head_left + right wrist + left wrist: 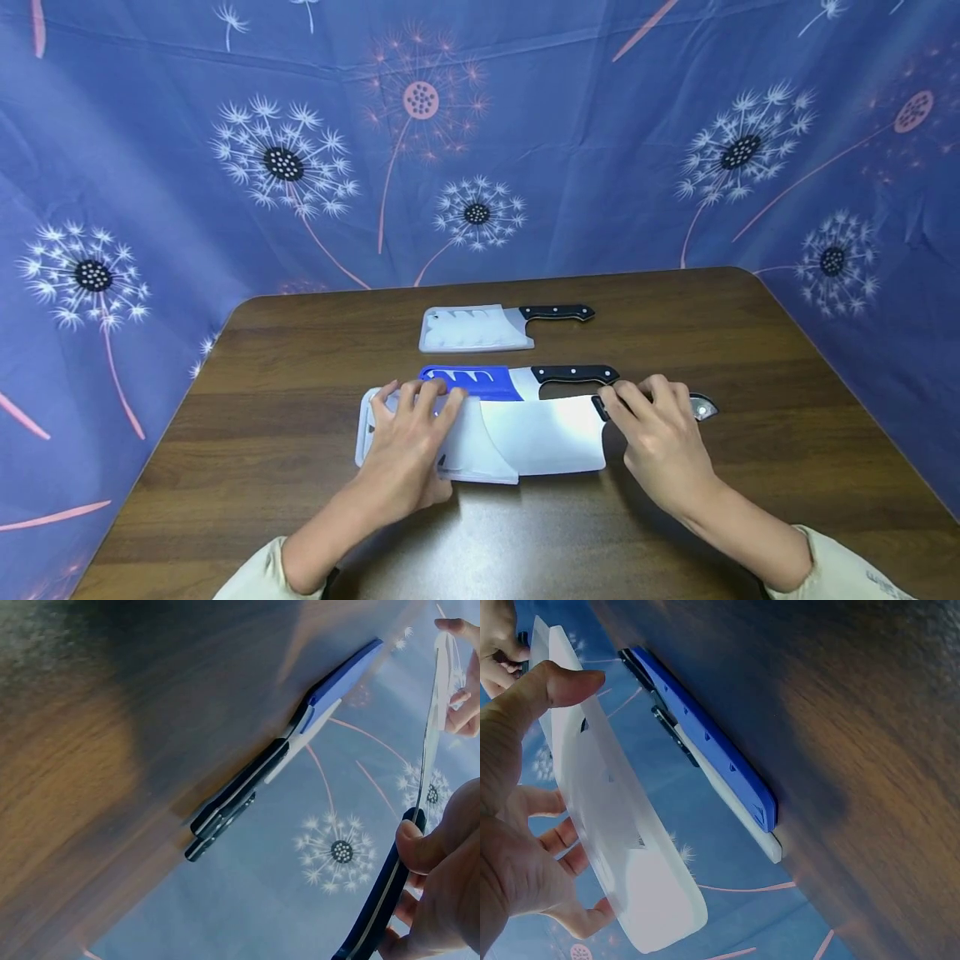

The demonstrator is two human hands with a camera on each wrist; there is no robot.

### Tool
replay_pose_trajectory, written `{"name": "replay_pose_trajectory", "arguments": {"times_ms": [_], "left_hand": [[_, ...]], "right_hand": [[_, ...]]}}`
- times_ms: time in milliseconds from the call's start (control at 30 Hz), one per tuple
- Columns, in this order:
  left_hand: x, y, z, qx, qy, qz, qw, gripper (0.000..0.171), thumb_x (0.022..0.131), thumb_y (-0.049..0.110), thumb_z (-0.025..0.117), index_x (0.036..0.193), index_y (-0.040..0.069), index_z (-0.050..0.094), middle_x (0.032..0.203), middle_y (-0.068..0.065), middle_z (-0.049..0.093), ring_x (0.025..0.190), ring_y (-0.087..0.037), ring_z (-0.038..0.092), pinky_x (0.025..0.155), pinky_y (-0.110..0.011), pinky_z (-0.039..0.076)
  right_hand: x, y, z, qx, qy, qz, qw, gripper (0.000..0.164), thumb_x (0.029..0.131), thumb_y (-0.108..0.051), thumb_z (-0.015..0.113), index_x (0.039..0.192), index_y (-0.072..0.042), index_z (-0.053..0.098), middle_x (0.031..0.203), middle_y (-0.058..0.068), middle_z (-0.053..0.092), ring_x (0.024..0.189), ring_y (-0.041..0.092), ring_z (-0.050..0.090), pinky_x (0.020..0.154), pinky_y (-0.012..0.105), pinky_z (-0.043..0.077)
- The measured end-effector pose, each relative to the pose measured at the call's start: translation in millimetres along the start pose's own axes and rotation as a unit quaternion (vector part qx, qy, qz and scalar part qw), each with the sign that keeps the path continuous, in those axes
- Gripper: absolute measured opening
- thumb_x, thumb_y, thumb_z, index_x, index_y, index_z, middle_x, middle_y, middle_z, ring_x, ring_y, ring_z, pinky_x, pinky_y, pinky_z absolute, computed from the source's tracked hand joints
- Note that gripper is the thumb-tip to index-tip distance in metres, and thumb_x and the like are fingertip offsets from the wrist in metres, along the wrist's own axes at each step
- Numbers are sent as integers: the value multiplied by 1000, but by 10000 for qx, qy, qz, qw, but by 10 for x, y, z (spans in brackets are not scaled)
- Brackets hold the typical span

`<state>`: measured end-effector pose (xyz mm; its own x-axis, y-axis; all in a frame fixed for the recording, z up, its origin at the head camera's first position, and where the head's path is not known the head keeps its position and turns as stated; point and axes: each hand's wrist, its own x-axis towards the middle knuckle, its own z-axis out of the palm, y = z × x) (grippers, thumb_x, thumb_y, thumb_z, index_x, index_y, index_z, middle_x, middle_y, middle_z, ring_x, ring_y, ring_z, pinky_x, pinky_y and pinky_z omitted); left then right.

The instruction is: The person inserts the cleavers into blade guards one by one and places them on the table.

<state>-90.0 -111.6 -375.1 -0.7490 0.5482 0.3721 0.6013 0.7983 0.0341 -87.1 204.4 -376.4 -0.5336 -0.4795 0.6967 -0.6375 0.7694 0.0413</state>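
Note:
A large cleaver (558, 435) is held level above the table, its blade partly inside a white translucent blade cover (480, 454). My left hand (408, 446) grips that cover by its edges, thumb on the near side and fingers on the far side, as the left wrist view also shows. My right hand (663, 442) grips the cleaver's black handle (379, 900). The bare part of the blade shows between the two hands. Just behind lies a knife in a blue cover (480, 382), partly hidden by the held cleaver.
Farther back on the brown wooden table (300, 358) lies a cleaver in a white cover (472, 329), its black handle (558, 312) pointing right. A blue cloth (562, 125) with dandelion prints hangs behind the table.

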Motion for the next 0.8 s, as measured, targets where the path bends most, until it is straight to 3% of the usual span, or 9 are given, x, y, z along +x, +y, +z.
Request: {"name": "replay_pose_trajectory", "arguments": {"times_ms": [133, 367, 567, 667, 800], "left_hand": [[10, 30, 12, 87, 147, -103, 9998, 93, 39, 33, 84, 123, 10, 50, 122, -13, 49, 110, -35, 45, 94, -66, 23], [81, 183, 43, -135, 252, 4, 9996, 94, 38, 34, 82, 122, 9, 50, 118, -11, 49, 107, -31, 46, 93, -62, 23], [140, 272, 55, -267, 234, -13, 9994, 94, 37, 33, 82, 122, 10, 50, 117, -11, 49, 108, -30, 45, 92, -62, 24], [152, 267, 57, -307, 246, -43, 9992, 94, 36, 31, 83, 122, 10, 51, 117, -11, 49, 108, -30, 45, 93, -62, 23], [149, 262, 63, -291, 145, -76, 9994, 98, 36, 32, 84, 125, 11, 51, 119, -11, 50, 108, -30, 45, 93, -62, 24]], "right_hand": [[26, -51, 31, 8, 97, -28, 9999, 46, 62, 21, 48, 102, 4, 62, 90, 15, 57, 75, 35, 46, 62, 51, 36], [59, -297, 130, 183, -281, -42, 9994, 42, 64, 19, 54, 101, 5, 64, 89, 15, 57, 72, 29, 45, 61, 44, 36], [174, -437, 229, 187, 96, -247, 9995, 35, 69, 14, 42, 96, 7, 63, 86, 15, 56, 69, 30, 43, 57, 42, 35], [201, -431, 257, 130, 224, -312, 9992, 37, 67, 14, 39, 95, 7, 63, 83, 14, 55, 67, 29, 41, 56, 40, 33], [200, -413, 257, 86, -96, -226, 9997, 40, 61, 18, 47, 95, 6, 64, 83, 13, 53, 68, 28, 41, 57, 39, 34]]}}
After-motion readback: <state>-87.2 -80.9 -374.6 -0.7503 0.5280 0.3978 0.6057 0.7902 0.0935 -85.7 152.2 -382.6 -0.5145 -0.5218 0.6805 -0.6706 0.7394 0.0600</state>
